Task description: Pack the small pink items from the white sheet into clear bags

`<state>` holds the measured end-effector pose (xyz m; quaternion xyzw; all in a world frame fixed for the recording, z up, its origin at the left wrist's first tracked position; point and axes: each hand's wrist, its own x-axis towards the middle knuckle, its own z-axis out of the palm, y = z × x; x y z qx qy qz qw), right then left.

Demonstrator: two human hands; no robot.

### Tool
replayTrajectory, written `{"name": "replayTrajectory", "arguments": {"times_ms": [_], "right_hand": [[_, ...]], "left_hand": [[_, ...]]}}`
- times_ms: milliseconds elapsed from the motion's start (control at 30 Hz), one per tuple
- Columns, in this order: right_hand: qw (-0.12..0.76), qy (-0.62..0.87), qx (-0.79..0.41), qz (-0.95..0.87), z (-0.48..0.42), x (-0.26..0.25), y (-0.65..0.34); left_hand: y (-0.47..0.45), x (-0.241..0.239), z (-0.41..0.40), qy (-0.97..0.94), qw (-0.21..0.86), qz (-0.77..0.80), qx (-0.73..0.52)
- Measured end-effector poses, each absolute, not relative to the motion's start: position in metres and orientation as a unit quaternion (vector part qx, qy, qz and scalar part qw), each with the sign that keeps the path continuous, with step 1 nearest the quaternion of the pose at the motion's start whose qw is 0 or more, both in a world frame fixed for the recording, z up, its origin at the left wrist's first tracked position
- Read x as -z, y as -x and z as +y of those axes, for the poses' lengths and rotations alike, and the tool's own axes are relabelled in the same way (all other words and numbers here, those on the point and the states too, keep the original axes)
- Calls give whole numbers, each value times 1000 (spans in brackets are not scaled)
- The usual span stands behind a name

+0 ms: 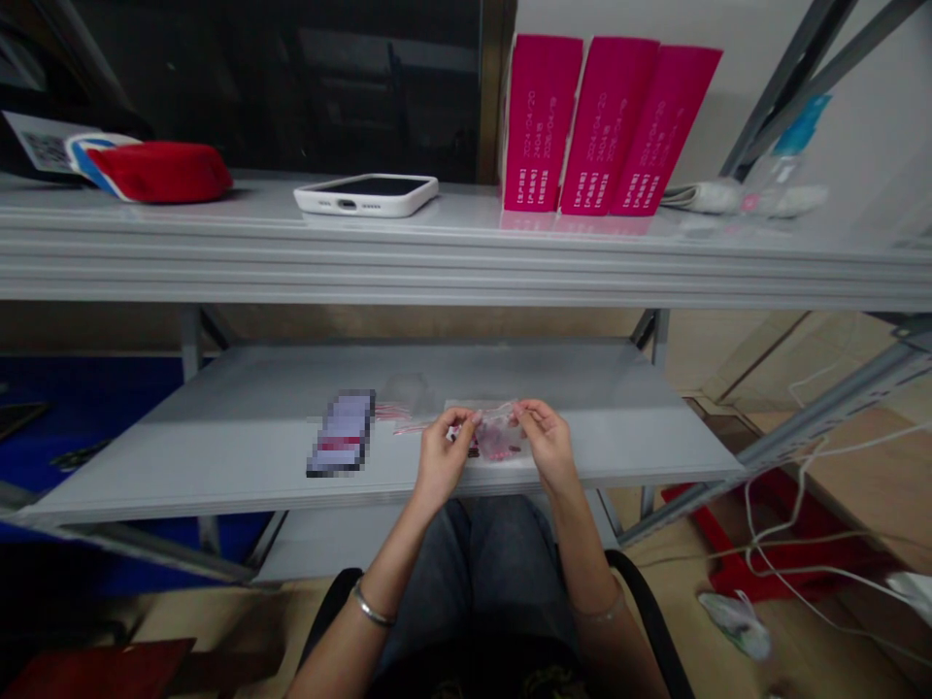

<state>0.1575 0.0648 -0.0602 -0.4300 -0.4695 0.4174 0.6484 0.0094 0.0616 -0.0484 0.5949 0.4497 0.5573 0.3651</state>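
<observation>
Above the lower shelf, my left hand (446, 451) and my right hand (545, 442) pinch the two upper corners of a small clear plastic bag (496, 437). Small pink and dark red pieces show in or behind the bag; I cannot tell which. Under it lies a whitish sheet (524, 456), partly covered by the hands. Left of my left hand are several thin pink-and-white strands (393, 413) on the shelf. A phone (342, 435) with a lit, pixelated screen rests farther left.
The grey lower shelf (218, 417) sits beneath an upper shelf (437, 257). Up there are a red pouch (171, 172), a white-cased phone (364, 196), three magenta boxes (543, 126) and a spray bottle (786, 160). White cables (772, 549) hang at the right above a red tray (735, 553).
</observation>
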Motion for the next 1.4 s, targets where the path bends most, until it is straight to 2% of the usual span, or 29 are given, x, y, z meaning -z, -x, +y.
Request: {"name": "replayTrajectory", "arguments": {"times_ms": [567, 1000, 1400], "right_hand": [[612, 380, -558, -413, 50, 53, -166], [611, 407, -550, -399, 32, 69, -172], [604, 399, -559, -404, 15, 86, -171]], "left_hand": [[-16, 42, 59, -619, 388, 432, -529], [-32, 58, 37, -648, 337, 442, -520], [-41, 72, 26, -677, 354, 425, -486]]}}
